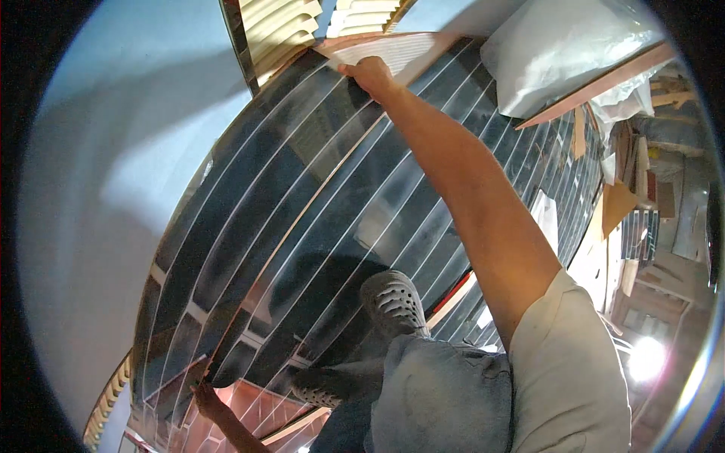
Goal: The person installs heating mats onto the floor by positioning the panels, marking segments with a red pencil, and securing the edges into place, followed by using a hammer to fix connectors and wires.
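Note:
A long dark glossy panel (257, 204) with thin white lines lies along the wall, its tan edge running between my two hands. At its far end my right hand (370, 77) is closed over the panel, with the arm stretched out. Near the lower left my left hand (208, 399) is closed at the near end of the panel; its fingers are partly hidden. A similar lined glossy surface (408, 219) spreads under my feet, and my grey clog (393, 302) stands on it. Beyond my right hand is a pale ribbed triangular patch (396, 54).
Cream fluted panelling (278, 34) and a pale blue wall (128, 151) border the left side. At the far right sit a plastic-wrapped bundle (563, 60) and a reddish-brown board (596, 87). Wood scraps (619, 208) lie at the right, above a bright lamp (648, 359).

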Action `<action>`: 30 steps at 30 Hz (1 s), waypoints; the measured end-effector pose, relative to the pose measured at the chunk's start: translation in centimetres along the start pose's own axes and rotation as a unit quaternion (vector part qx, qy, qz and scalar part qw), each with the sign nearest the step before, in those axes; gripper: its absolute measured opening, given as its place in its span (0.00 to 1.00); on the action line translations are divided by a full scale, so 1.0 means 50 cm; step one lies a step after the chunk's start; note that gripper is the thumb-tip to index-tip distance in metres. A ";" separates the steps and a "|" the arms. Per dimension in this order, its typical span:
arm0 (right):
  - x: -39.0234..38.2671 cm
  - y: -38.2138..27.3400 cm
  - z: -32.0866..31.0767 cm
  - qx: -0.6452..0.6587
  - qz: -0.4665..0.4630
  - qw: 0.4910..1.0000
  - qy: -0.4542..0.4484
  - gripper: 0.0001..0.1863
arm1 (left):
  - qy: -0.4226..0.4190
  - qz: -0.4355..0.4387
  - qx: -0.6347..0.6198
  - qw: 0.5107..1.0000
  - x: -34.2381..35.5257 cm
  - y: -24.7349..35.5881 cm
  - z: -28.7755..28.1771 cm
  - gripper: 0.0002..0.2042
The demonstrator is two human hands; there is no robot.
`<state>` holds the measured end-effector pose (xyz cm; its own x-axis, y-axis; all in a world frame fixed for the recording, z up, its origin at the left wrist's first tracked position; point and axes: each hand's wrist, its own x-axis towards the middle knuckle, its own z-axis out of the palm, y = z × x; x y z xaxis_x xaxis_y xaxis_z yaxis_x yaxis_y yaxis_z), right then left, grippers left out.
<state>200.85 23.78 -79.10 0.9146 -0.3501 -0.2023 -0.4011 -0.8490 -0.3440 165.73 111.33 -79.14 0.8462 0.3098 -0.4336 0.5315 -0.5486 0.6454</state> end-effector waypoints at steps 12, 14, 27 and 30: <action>-0.003 -0.014 0.017 0.080 0.070 0.993 0.056 0.37 | -0.022 -0.013 -0.103 0.994 0.047 -0.095 -0.034 0.16; 0.007 -0.018 0.011 0.046 0.070 0.996 0.020 0.38 | -0.029 -0.057 -0.310 0.949 0.049 -0.121 -0.041 0.16; -0.008 -0.008 0.021 0.155 0.158 0.971 0.091 0.34 | 0.032 -0.174 -0.251 0.952 0.020 0.051 0.021 0.14; -0.008 -0.023 0.016 0.155 0.178 0.971 0.037 0.36 | 0.009 -0.050 -0.034 0.998 -0.012 0.095 0.019 0.13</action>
<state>200.88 25.22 -79.37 0.7121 -0.6368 -0.2956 -0.6777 -0.5135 -0.5264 167.73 107.78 -76.42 0.7889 0.3745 -0.4873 0.6144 -0.4604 0.6408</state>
